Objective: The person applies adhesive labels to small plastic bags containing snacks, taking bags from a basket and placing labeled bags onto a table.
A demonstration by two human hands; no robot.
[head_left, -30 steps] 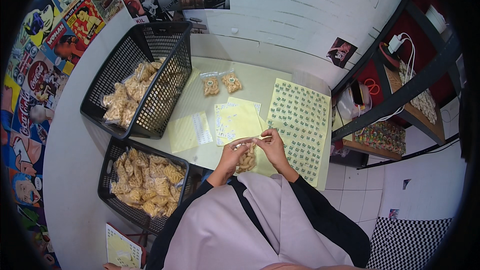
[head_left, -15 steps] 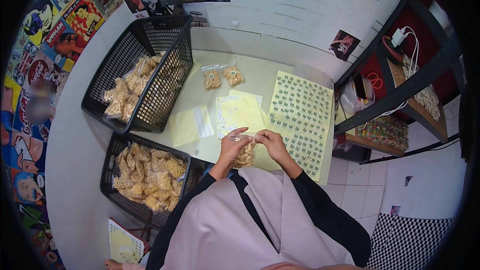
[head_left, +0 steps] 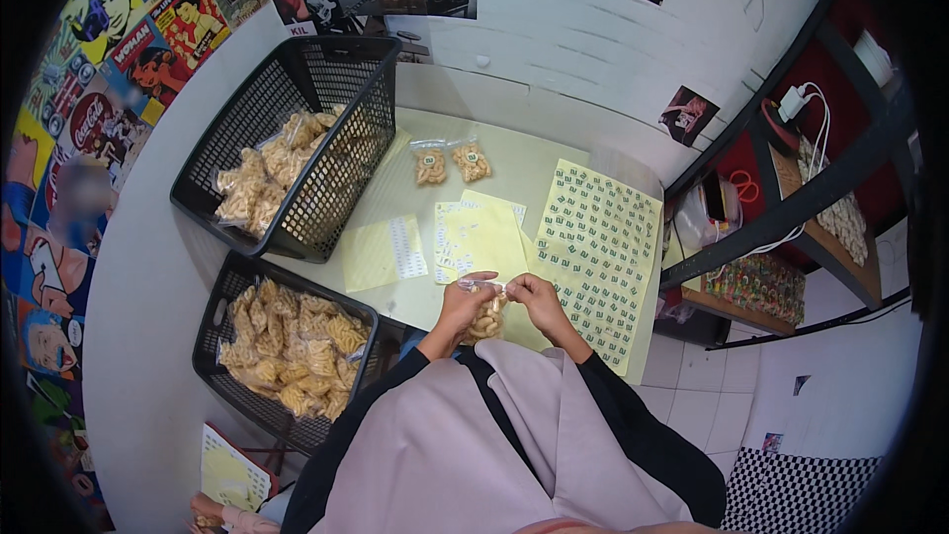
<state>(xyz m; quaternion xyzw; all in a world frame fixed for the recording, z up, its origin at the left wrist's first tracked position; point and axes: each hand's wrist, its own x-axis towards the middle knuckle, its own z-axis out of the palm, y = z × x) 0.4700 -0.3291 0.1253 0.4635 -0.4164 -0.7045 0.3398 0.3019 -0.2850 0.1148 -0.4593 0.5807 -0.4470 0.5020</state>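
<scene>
My left hand (head_left: 460, 309) and my right hand (head_left: 537, 299) grip the top of a clear plastic bag (head_left: 487, 322) of pale, curved snacks at the table's front edge, fingers pinched along its opening. Just beyond them lie yellow backing sheets (head_left: 473, 237) with scattered small white stickers. To the right is a large yellow sheet (head_left: 593, 257) covered in rows of small green-printed stickers. Two filled, labelled bags (head_left: 430, 168) (head_left: 472, 164) lie at the back of the table.
Two black plastic baskets (head_left: 351, 188) (head_left: 211, 311) of bagged snacks stand at left. A co-worker's hand (head_left: 206, 507) is at lower left beside another sticker sheet (head_left: 235, 467). A dark shelving rack (head_left: 751, 232) with cables stands at right, a postered wall at left.
My thumbs and fingers have shifted along the bag's top, which both hands still hold. The co-worker's hand shows more at lower left. The view has moved slightly.
</scene>
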